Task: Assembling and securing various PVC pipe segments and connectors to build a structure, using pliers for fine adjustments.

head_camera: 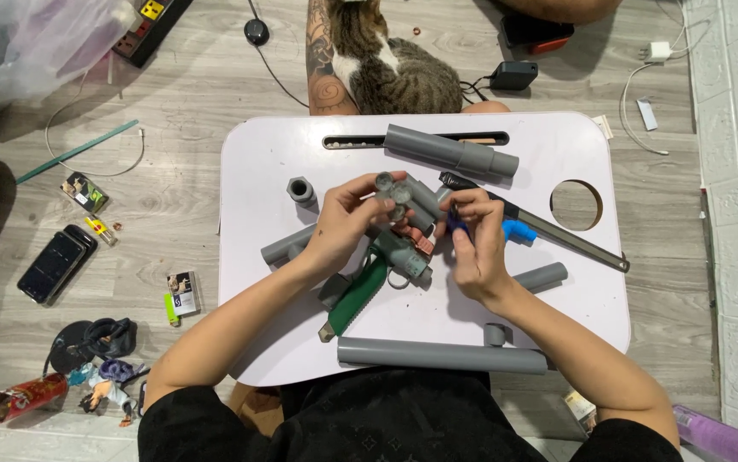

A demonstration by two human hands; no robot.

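A grey plank floor, cluttered on every side, with a small white lap table (266,154) set in the middle of the frame and a tabby cat (394,60) curled just beyond its top edge. At the centre, the left hand (343,224) is closed round a grey pipe fitting (396,195), held up off the board. The right hand (478,248) pinches something small and dark blue (458,224) between thumb and fingers, touching the fitting's right side; what it is I cannot tell.

Loose pieces crowd the table beneath the hands. The long grey pipe (441,355) lies along the bottom edge, and I'd say a nudge from a forearm could roll it off into the lap. The saw (548,231) lies just under the right wrist at the right of centre, so a slip of that hand might well meet its blade. The green-handled tool (358,298) lies under the left forearm, easy to knock. A stretch from the cat could jog the board and scatter the short coupling (301,190) at upper left
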